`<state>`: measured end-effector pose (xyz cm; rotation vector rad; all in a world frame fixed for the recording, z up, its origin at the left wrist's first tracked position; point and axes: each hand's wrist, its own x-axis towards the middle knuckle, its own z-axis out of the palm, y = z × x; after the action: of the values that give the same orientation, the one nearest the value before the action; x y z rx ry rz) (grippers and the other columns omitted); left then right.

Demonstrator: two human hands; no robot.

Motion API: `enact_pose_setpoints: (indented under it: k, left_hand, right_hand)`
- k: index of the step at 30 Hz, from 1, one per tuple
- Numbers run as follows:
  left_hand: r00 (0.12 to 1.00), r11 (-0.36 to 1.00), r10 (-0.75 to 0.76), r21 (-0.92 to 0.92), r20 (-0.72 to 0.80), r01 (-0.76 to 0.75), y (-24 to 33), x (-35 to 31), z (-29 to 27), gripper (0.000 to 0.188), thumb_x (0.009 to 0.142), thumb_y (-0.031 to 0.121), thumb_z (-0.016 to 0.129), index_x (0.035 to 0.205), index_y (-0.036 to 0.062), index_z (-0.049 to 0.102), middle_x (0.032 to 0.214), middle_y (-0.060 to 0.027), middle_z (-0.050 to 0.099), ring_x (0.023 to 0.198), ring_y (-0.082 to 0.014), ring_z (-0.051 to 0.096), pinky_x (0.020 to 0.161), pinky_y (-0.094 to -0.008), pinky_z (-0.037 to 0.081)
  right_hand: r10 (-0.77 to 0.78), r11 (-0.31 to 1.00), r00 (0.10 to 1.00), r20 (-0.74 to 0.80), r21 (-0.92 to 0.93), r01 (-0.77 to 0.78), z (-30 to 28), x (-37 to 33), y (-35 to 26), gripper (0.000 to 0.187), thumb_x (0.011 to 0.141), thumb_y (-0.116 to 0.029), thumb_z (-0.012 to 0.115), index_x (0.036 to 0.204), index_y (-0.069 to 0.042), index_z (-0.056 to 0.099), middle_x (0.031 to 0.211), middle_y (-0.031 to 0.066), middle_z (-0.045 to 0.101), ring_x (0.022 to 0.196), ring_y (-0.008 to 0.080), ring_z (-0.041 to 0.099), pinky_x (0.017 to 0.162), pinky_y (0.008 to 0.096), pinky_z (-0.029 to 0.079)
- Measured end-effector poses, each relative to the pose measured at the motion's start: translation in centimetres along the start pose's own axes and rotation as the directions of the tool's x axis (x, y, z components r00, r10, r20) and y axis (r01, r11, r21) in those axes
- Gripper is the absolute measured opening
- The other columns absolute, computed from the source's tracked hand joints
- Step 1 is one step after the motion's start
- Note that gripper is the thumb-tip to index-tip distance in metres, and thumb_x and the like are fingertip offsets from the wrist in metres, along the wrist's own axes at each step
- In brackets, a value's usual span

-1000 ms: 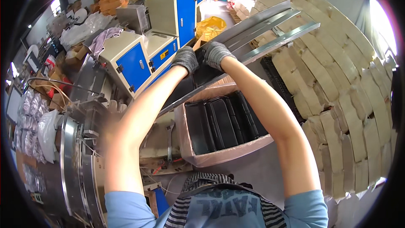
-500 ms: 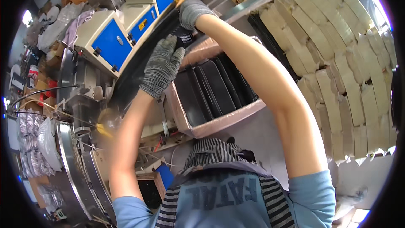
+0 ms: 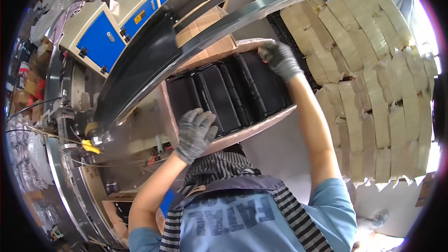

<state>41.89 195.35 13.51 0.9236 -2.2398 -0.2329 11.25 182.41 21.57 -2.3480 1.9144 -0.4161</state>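
A cardboard box [image 3: 254,131] in front of me holds several flat black plastic pieces [image 3: 219,94], standing on edge side by side. At the box's near left edge lies my left hand [image 3: 196,133] in a grey knit glove. Its fingers stretch flat over the rim and the closest black piece. My right hand [image 3: 281,59], gloved likewise, is at the far right corner with its fingers curled over the rim. Part of its grip is hidden by the hand itself.
Beyond the box runs a dark conveyor belt [image 3: 140,60] with a curved metal rail [image 3: 261,7]. Machine housings with blue doors [image 3: 101,39] stand at the far left. Stacks of pale cardboard-like bundles [image 3: 373,98] fill the right. A yellow-handled part [image 3: 90,147] is left.
Both hands have left the ribbed black item by the belt. My left came back to the box's near edge, my right moved to its far right corner. The view has shifted too.
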Motion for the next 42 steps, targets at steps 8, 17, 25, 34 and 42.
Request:
enact_pose_setpoints:
  k: [8, 17, 25, 34, 42]
  left_hand:
    - [0.852, 0.967, -0.254, 0.095, 0.457, 0.237, 4.2, 9.6, 20.0, 0.064, 0.081, 0.043, 0.049, 0.128, 0.0, 0.042, 0.139, -0.0196, 0.033, 0.116, -0.0354, 0.042, 0.097, -0.0442, 0.032]
    - [0.75, 0.762, -0.626, 0.37, 0.213, 0.531, 3.9, 14.7, 32.6, 0.071, 0.073, 0.034, 0.06, 0.124, -0.0101, 0.04, 0.128, -0.0231, 0.041, 0.1, -0.0281, 0.049, 0.079, -0.0416, 0.04]
    - [0.673, 0.632, -0.727, 0.517, 0.137, 0.578, 5.3, 14.9, 34.9, 0.077, 0.071, 0.037, 0.062, 0.128, -0.0074, 0.036, 0.14, -0.025, 0.028, 0.096, -0.0246, 0.046, 0.079, -0.0382, 0.04]
    - [0.605, 0.603, -0.783, 0.419, 0.146, 0.679, 6.1, 14.5, 34.6, 0.08, 0.071, 0.042, 0.065, 0.13, -0.0031, 0.036, 0.142, -0.0227, 0.024, 0.101, -0.0247, 0.044, 0.084, -0.0367, 0.039]
    - [0.603, 0.611, -0.786, 0.326, 0.136, 0.722, 6.8, 14.2, 33.8, 0.077, 0.072, 0.037, 0.064, 0.131, -0.0012, 0.034, 0.138, -0.0249, 0.027, 0.115, -0.0304, 0.039, 0.093, -0.0407, 0.036]
  right_hand:
    - [-0.305, 0.93, 0.951, 0.055, -0.2, 0.31, 19.3, 6.4, 7.9, 0.039, 0.084, -0.028, 0.052, 0.117, -0.008, 0.052, 0.12, 0.0134, 0.051, 0.114, 0.0317, 0.046, 0.096, 0.0401, 0.037]
    - [-0.357, 0.879, 0.927, 0.116, -0.292, 0.376, 22.0, 8.1, 8.1, 0.039, 0.083, -0.031, 0.051, 0.11, -0.003, 0.055, 0.108, 0.0178, 0.051, 0.1, 0.0359, 0.048, 0.085, 0.0456, 0.041]
    - [-0.478, 0.829, 0.724, 0.497, -0.017, 0.559, 18.9, 9.5, 12.1, 0.074, 0.075, -0.051, 0.059, 0.127, -0.003, 0.041, 0.126, 0.0204, 0.042, 0.119, 0.0369, 0.037, 0.101, 0.0444, 0.03]
    - [-0.54, 0.774, 0.613, 0.577, 0.053, 0.631, 17.3, 9.8, 12.8, 0.126, 0.041, -0.058, 0.079, 0.138, -0.002, 0.02, 0.134, 0.0193, 0.033, 0.126, 0.0363, 0.029, 0.105, 0.0442, 0.024]
    - [-0.449, 0.751, 0.645, 0.618, -0.13, 0.647, 17.5, 7.2, 10.8, 0.125, 0.052, -0.058, 0.073, 0.14, 0.003, 0.008, 0.141, 0.0241, 0.018, 0.132, 0.0383, 0.017, 0.109, 0.0446, 0.012]
